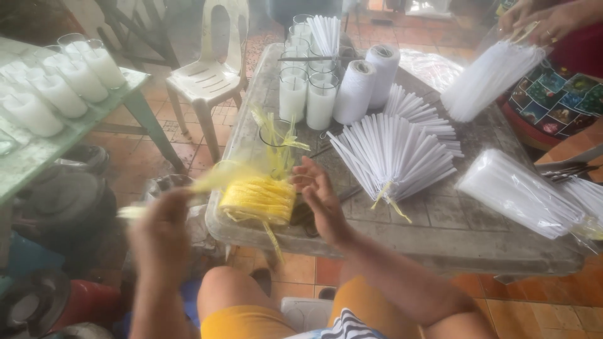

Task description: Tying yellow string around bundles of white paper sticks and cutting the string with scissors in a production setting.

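Head view, looking down past my knees at the grey table [440, 220]. My left hand [160, 232] is at seven o'clock, off the table's edge, blurred; it is pinched shut on a pale yellow strip [207, 179] that runs up toward the centre. My right hand [320, 198] sits near the middle, fingers loosely spread and holding nothing, just beside the roll of yellow strip [259, 201], which rests on the table's near edge between my two hands. Loose yellow ends stick up out of an empty glass [276, 135] right behind the roll, at twelve o'clock from it.

At one o'clock from my right hand lies a fan of white sticks [396, 154], tied at its base with yellow strip. Beyond it, at twelve o'clock, stand two white thread spools [367, 81] and a cluster of white glass candles [308, 94]. At three o'clock lies a bagged bundle of white sticks [521, 194]. At two o'clock, another person's hands [540, 22] hold a bundle of white sticks [490, 78] in plastic. More candles [56, 88] crowd the green table [135, 94] at ten o'clock, a plastic chair [210, 69] just beyond.
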